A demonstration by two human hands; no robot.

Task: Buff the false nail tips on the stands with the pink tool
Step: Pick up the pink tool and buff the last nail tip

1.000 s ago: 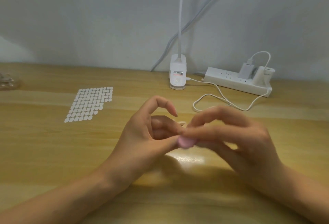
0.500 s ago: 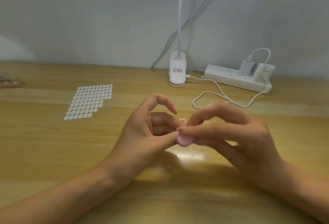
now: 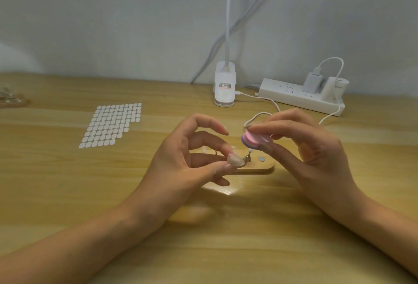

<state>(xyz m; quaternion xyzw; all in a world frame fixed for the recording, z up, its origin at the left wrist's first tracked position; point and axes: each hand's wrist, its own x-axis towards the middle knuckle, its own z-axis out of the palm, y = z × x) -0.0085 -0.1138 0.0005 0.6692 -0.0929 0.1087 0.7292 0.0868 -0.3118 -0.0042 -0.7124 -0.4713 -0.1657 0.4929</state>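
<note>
Closest to me, two bare forearms reach in over the wooden table (image 3: 67, 193). The left hand (image 3: 178, 161) pinches a pale false nail tip (image 3: 235, 161) between thumb and a fingertip, its forefinger arched free above. The tip sits on a little metal stand (image 3: 248, 158) rising from a wooden base (image 3: 262, 168). Just beyond and slightly above, clear of the tip, the right hand (image 3: 312, 148) pinches the pink tool (image 3: 253, 138) by its edges, pink face up.

The tip looks thin, light and springy, so I'd guess it could pop off its stand under hard pressure. It is best steadied by its sides, leaving the top bare. The tool seems a light, slightly soft layered pad.

Farther back lie a sheet of white stickers (image 3: 112, 124), a lamp clip (image 3: 224, 87) and a power strip (image 3: 298, 97).
</note>
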